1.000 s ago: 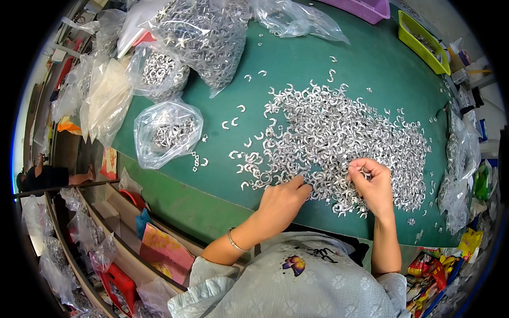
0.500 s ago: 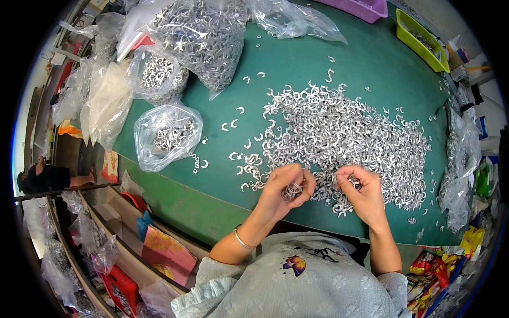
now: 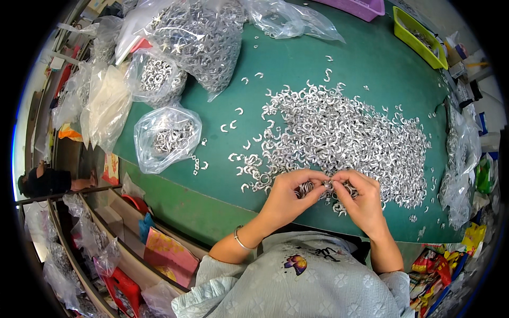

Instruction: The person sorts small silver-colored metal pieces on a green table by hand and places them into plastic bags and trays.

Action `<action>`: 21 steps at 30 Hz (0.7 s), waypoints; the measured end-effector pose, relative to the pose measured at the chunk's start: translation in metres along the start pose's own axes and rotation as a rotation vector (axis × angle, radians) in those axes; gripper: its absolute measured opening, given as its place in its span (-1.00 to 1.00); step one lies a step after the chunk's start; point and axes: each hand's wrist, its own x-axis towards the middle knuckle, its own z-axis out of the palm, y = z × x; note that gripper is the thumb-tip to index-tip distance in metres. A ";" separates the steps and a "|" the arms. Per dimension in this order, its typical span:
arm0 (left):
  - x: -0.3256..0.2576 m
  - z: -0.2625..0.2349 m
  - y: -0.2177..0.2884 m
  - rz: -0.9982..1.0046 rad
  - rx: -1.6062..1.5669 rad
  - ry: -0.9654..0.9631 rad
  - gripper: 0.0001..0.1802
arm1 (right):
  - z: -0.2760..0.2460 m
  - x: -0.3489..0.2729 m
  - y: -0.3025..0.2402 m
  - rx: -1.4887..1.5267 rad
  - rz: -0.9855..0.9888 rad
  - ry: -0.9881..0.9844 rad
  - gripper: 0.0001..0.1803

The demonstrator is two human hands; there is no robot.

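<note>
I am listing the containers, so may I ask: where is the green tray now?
In the head view, the green tray is at the upper right, just right of the purple tray and beyond the metal pile.

Green table, heaped silver pieces, clear bags, purple tray

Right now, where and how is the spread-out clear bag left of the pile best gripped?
Probably by its slack right rim, from the right and above: the bag's plastic spreads around metal pieces clustered inside, and a fuller bag crowds its far side.
</note>
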 end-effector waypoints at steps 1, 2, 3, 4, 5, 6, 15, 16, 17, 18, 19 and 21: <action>-0.001 0.001 0.000 0.042 0.042 0.019 -0.79 | -0.001 0.000 -0.002 0.001 0.014 -0.001 -0.91; -0.001 0.003 0.000 0.083 0.083 0.038 -0.78 | -0.001 0.000 -0.002 0.003 0.028 -0.002 -0.91; -0.002 0.003 0.001 0.092 0.079 0.044 -0.78 | -0.001 0.000 -0.002 0.010 0.025 0.002 -0.91; -0.003 0.003 0.001 0.100 0.076 0.050 -0.79 | 0.000 -0.001 -0.002 0.018 0.021 0.006 -0.91; -0.005 0.003 0.002 0.108 0.072 0.056 -0.79 | 0.000 -0.001 -0.001 0.026 0.018 0.010 -0.91; -0.006 0.004 0.003 0.122 0.066 0.068 -0.80 | 0.000 -0.001 -0.001 0.052 0.029 0.003 -0.91; -0.015 0.005 0.012 0.035 -0.076 0.127 -0.80 | 0.000 0.002 -0.008 0.146 0.044 0.019 -0.90; -0.016 0.005 0.014 0.016 -0.068 0.124 -0.80 | 0.000 0.001 -0.009 0.144 0.033 0.010 -0.90; -0.017 0.004 0.014 -0.002 -0.060 0.121 -0.80 | 0.000 0.001 -0.010 0.141 0.021 0.001 -0.90; -0.017 0.004 0.013 0.042 -0.033 0.102 -0.79 | 0.001 0.000 -0.010 0.125 0.005 0.009 -0.90; -0.017 0.003 0.010 0.085 -0.006 0.083 -0.79 | 0.002 -0.001 -0.010 0.109 -0.012 0.016 -0.89; -0.017 0.001 0.010 0.080 -0.024 0.039 -0.77 | 0.002 -0.002 -0.011 0.097 -0.049 0.023 -0.89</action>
